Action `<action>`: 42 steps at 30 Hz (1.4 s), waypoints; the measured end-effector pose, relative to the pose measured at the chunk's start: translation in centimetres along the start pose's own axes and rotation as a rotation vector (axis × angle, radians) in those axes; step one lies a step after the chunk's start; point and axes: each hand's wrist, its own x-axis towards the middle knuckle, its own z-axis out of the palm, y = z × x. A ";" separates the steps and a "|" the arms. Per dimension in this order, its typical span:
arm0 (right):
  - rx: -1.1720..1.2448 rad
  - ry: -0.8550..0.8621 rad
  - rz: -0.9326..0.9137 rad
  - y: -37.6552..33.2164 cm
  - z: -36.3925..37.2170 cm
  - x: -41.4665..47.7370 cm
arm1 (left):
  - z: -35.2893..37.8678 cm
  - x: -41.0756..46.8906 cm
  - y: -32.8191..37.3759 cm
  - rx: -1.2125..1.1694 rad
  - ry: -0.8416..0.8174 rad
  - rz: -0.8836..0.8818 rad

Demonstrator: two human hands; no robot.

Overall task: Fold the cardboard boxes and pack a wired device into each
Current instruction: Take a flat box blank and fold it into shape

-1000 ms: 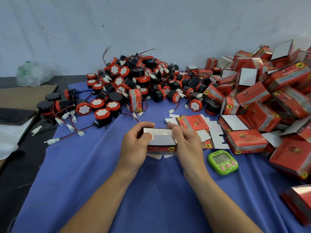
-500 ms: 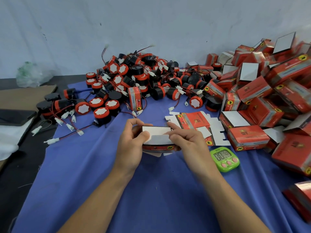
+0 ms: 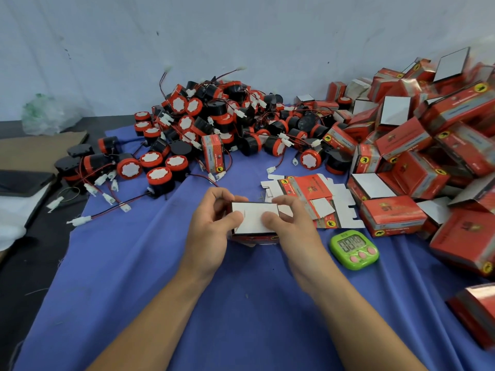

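We hold the small red cardboard box [image 3: 254, 218], white flaps up, just left of the green digital timer [image 3: 354, 249]. Grip of left hand [image 3: 211, 228] and right hand [image 3: 297, 228] clamped on it, thumbs on flaps. Heap of red-black round wired devices [image 3: 214, 121] beyond-left of timer.

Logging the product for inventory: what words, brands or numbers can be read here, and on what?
"0048", roughly: green digital timer display.
"ST": closed red cardboard box beside the timer.
Small print on the half-folded red cardboard box and the piled boxes: too blurred.
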 end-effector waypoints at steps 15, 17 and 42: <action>0.009 -0.082 -0.081 0.5 0.0 0.4 | 0.7 -0.4 -0.4 0.293 0.021 -0.015; 0.079 -0.100 -0.084 0.3 0.0 0.4 | 0.4 -0.4 -0.1 0.203 0.024 0.012; 0.681 -0.327 0.080 -0.9 -1.6 0.4 | -0.1 -0.9 0.9 0.697 0.292 0.525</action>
